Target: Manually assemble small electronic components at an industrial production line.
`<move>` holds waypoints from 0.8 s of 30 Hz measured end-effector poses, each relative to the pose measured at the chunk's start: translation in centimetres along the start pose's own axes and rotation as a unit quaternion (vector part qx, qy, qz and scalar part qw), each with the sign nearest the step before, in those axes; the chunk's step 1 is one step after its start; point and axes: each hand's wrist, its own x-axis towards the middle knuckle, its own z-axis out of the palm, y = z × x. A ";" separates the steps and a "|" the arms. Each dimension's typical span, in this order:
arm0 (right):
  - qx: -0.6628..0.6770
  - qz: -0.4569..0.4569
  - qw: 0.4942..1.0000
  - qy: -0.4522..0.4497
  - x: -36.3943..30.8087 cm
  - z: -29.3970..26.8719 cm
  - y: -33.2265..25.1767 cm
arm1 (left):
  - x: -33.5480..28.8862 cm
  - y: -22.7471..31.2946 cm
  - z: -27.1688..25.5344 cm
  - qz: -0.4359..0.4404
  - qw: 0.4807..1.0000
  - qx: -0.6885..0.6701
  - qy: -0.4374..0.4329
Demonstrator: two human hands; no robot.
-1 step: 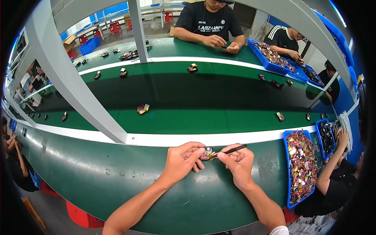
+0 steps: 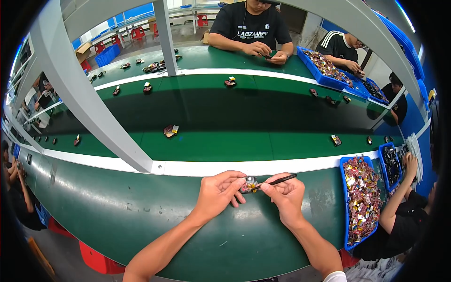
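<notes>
Over the near part of the green workbench (image 2: 188,235), my left hand (image 2: 218,193) is closed on a small dark electronic device (image 2: 250,180). Its exposed inside shows reddish wiring and a yellow bit. My right hand (image 2: 287,195) grips black tweezers (image 2: 282,179) like a pen. Their tip meets the device's lower right side, close to the yellow bit. My fingers hide part of the device and the front of the tweezers.
At my right stand a blue tray of reddish wired parts (image 2: 361,202) and a blue tray of black parts (image 2: 390,164). Beyond a white rail (image 2: 235,167), several devices lie on the green belt (image 2: 211,148). A white post (image 2: 94,89) rises front left. Co-workers sit opposite and to both sides.
</notes>
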 end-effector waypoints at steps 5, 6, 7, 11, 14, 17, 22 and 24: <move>-0.045 -0.072 0.996 -0.004 -0.2 0.1 0.6 | 0.1 -0.1 -0.5 -0.010 0.999 -0.024 -0.037; -0.054 -0.094 0.994 0.001 -0.3 0.4 0.6 | 0.2 -0.1 -0.6 -0.010 0.999 -0.024 -0.038; -0.064 -0.117 0.991 0.006 -0.4 0.5 0.7 | 0.2 -0.2 -0.6 -0.007 0.999 -0.026 -0.044; -0.091 -0.130 0.987 0.011 -0.6 0.5 0.8 | 0.2 -0.2 -0.7 -0.005 0.998 -0.030 -0.053; -0.087 -0.135 0.987 0.015 -0.6 0.6 0.7 | 0.2 0.0 -0.5 -0.009 0.998 -0.029 -0.053; -0.092 -0.137 0.986 0.011 -0.6 0.6 0.8 | 0.1 -0.1 -0.6 -0.009 0.998 -0.022 -0.050; -0.125 -0.150 0.981 0.012 -0.7 0.6 1.0 | 0.1 -0.2 -0.7 -0.003 0.999 -0.022 -0.045; -0.122 -0.149 0.981 0.013 -0.7 0.7 1.0 | 0.1 -0.1 -0.8 -0.006 0.999 -0.024 -0.043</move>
